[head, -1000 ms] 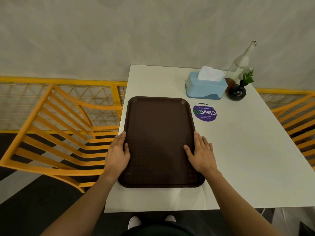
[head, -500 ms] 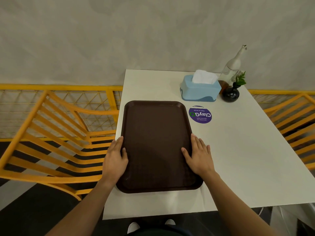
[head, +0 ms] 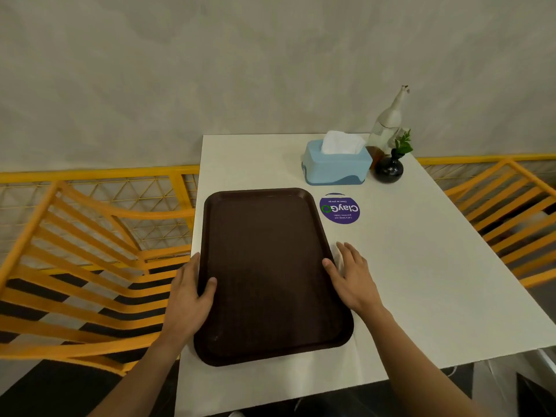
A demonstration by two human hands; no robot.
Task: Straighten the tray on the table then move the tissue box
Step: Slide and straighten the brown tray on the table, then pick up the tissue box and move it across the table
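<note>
White table (head: 421,266) carries a round purple sticker (head: 339,208) near its middle, a black vase (head: 388,169) with a green sprig and a pale bottle (head: 388,121) at its far right corner; orange chairs (head: 84,251) flank the table.

Count, head view: 1 brown tray (head: 270,275). 1 blue tissue box (head: 337,165) w/ 1 white tissue tuft sticking out the top. 1 pale bottle (head: 388,121). 1 small dark vase (head: 388,170) w/ 1 green sprig. 1 round purple sticker (head: 340,209). 1 white worktop (head: 421,266). 2 hands: left hand (head: 189,299), right hand (head: 353,278). 2 yellow chairs: 1 left (head: 75,266), 1 right (head: 511,212).
</note>
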